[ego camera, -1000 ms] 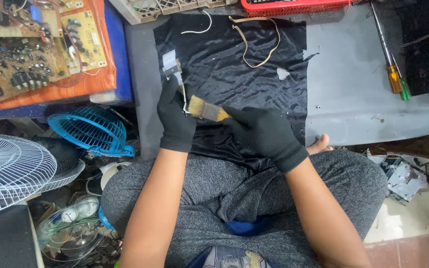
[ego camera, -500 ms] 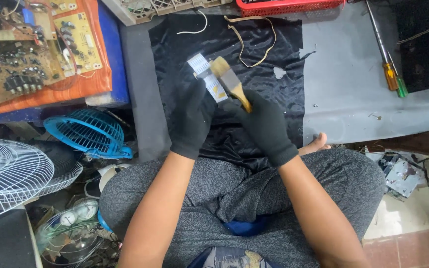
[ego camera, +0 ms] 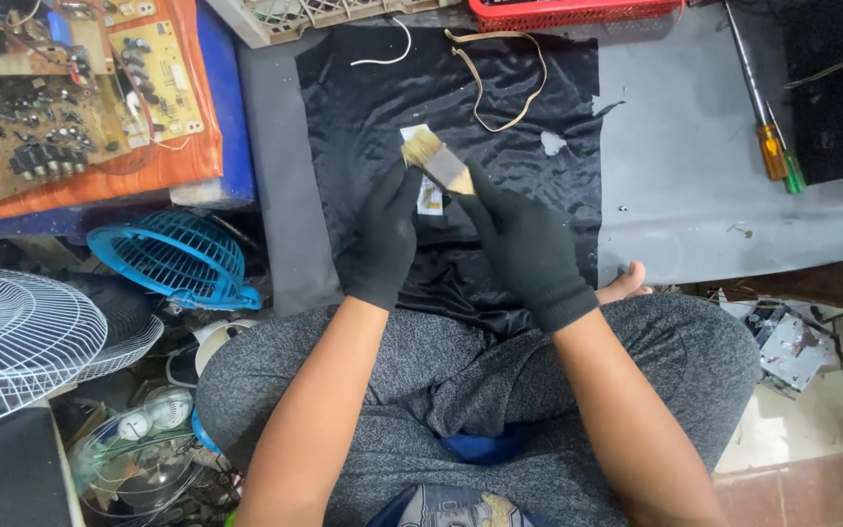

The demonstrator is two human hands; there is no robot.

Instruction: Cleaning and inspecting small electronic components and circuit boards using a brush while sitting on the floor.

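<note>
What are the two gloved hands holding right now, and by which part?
The right hand grips a paintbrush by its handle, bristles pointing up and away. The left hand holds a small pale flat part by its lower edge, just behind the brush.

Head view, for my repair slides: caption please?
Gloved right hand brushes a small part held by left hand over black cloth.

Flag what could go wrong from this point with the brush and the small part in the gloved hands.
1. The left hand pinches the small flat part only at its edge; brushing may knock it onto the black cloth.
2. The paintbrush in the right hand may flick dust toward the circuit boards.
</note>
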